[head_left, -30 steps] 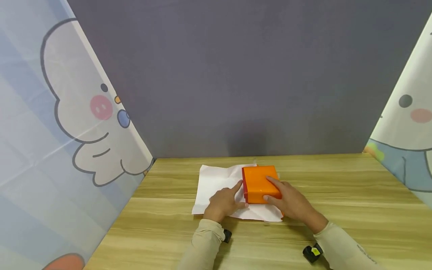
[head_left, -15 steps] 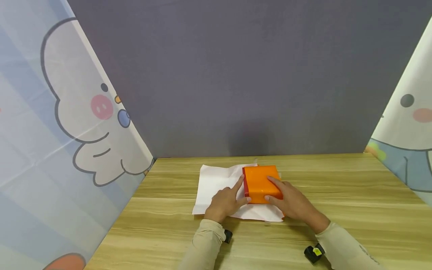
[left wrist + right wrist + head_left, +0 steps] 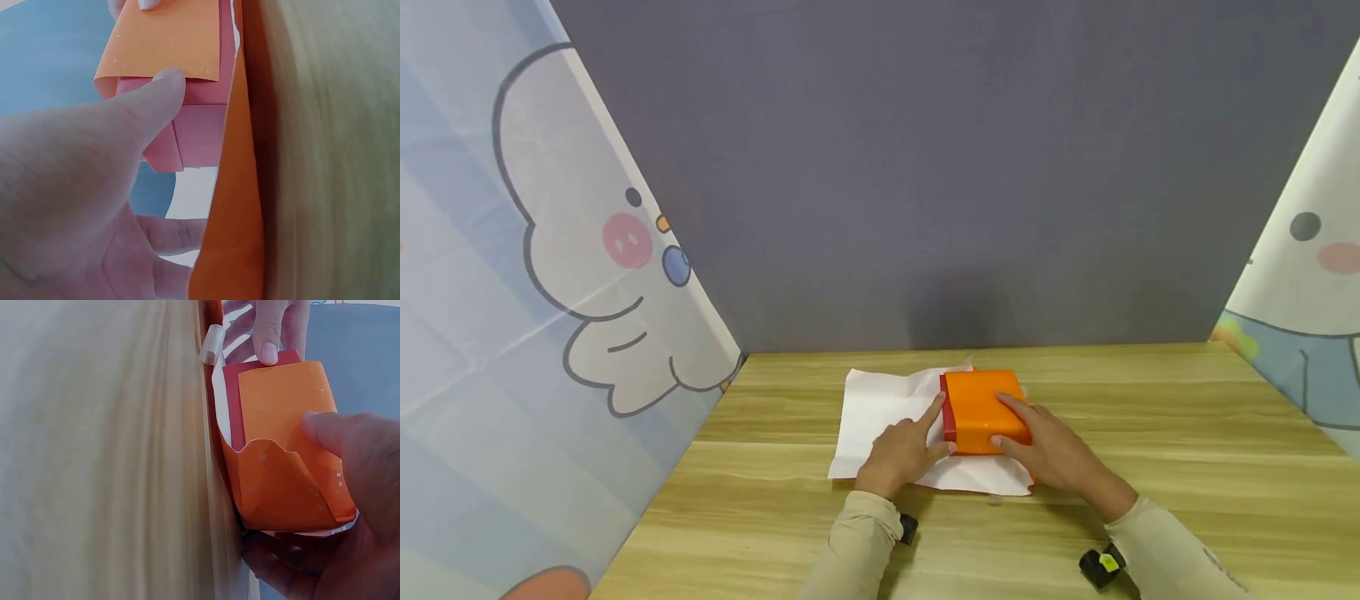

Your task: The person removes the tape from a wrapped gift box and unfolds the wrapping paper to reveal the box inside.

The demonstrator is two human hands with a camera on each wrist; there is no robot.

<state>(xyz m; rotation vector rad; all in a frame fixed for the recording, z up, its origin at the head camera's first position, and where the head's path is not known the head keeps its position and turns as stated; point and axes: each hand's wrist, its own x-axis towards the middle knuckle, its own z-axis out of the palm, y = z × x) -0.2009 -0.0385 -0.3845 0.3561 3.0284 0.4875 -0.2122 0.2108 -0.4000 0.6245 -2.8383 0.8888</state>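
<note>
A red box [image 3: 949, 417] lies on a sheet of wrapping paper, white [image 3: 880, 404] on its inner side and orange [image 3: 977, 392] outside. The orange side is folded over the box's top and front, leaving its left end bare. My left hand [image 3: 897, 454] touches that end: its index finger lies straight along the upper edge, its thumb presses the front corner. At the right end, my right hand [image 3: 1051, 448] grips the wrapped box. Its thumb [image 3: 328, 431] lies on the orange front, and curled fingers [image 3: 275, 559] reach round the end. The box's back is hidden.
Under everything is a wood-grain table [image 3: 760, 500], with a dark grey panel [image 3: 925, 167] behind it. A piece of clear tape [image 3: 212, 344] sticks out at the paper's edge. Cartoon-printed sheets [image 3: 482, 333] stand at both sides.
My left thumb and index finger have moved slightly right and up against the box's red end. The right hand keeps its grip, and the paper lies nearly as before.
</note>
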